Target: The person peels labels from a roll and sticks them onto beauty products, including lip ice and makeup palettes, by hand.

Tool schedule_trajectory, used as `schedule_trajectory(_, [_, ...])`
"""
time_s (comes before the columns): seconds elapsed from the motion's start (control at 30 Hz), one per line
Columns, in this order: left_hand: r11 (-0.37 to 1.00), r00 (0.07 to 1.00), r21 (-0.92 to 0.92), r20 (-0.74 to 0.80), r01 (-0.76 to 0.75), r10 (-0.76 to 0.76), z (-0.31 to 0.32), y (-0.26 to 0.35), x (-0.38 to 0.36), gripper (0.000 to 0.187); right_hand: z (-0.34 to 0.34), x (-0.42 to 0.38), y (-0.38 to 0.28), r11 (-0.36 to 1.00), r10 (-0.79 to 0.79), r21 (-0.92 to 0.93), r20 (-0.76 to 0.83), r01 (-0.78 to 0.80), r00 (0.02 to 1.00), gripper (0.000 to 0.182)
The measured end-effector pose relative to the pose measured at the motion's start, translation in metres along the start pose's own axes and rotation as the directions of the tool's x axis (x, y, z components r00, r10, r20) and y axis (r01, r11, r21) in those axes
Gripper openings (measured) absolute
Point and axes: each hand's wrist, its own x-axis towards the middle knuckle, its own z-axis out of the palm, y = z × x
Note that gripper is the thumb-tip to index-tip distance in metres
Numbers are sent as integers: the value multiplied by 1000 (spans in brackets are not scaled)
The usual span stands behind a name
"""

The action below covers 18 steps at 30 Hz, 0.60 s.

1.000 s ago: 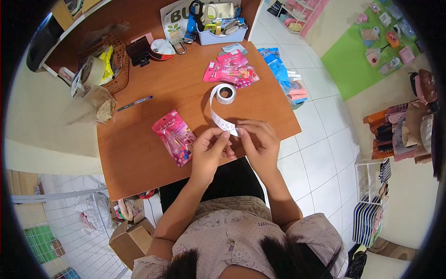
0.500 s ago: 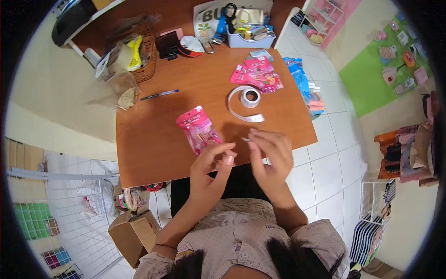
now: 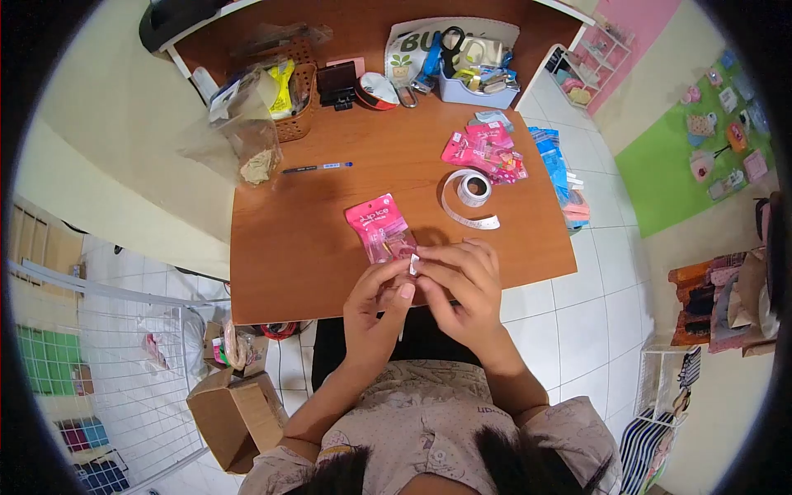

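Note:
In front of my body, my left hand [image 3: 378,301] is closed, thumb near its bent fingers; what it holds is mostly hidden. A thin pale edge shows below its thumb. My right hand [image 3: 464,285] meets it, fingertips pinching a small white sticker [image 3: 414,264] between the two hands. Just beyond them a pink Lip Ice packet [image 3: 381,227] lies on the brown desk [image 3: 289,247], its lower end partly behind my fingers. To the right lies a roll of white labels [image 3: 473,189] with its strip curling out.
Several pink packets [image 3: 485,154] lie at the desk's right side. A blue pen [image 3: 318,167] rests at the left, near a woven basket [image 3: 299,124]. At the back stands a light blue bin [image 3: 478,92] of tools. A cardboard box [image 3: 235,417] sits on the floor.
My right hand has brought the small white sticker left to my left hand; the fingertips now meet. The camera view has shifted, so the desk items appear farther right.

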Motion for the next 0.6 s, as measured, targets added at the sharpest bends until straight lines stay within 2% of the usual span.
schedule_trajectory(0.07, [1000, 1000, 24, 1, -17, 17, -3, -2, 0, 22, 8, -7, 7, 993, 46, 108, -59, -40, 997, 23])
schedule_trajectory(0.17, [999, 1000, 37, -2, -30, 30, -6, -3, -1, 16, 14, 0, -3, 902, 274, 354, -24, -248, 962, 20])
schedule_trajectory(0.27, [999, 1000, 31, -7, -9, 9, -9, -3, -2, 14, 15, -6, 3, 874, 238, 423, 60, -241, 969, 17])
schedule_trajectory(0.33, [1000, 1000, 11, 5, 21, -21, -13, -5, -3, 14, 16, -6, 3, 869, 245, 427, 65, -248, 967, 16])
schedule_trajectory(0.43, [1000, 1000, 2, -21, -19, 19, -11, 2, 8, 15, 17, -5, 1, 865, 300, 415, 23, -282, 954, 13])
schedule_trajectory(0.53, [894, 951, 422, -184, -153, 249, -32, -12, 42, 21, 21, -5, 12, 869, 337, 394, -25, -301, 941, 10])
schedule_trajectory(0.57, [723, 965, 687, -140, -67, 222, -39, -12, 54, 24, 24, -4, 19, 873, 340, 386, -41, -299, 940, 9])
schedule_trajectory(0.6, [472, 978, 882, -109, 11, 180, -45, -12, 64, 28, 25, -3, 22, 834, 389, 433, -24, -341, 921, 9])
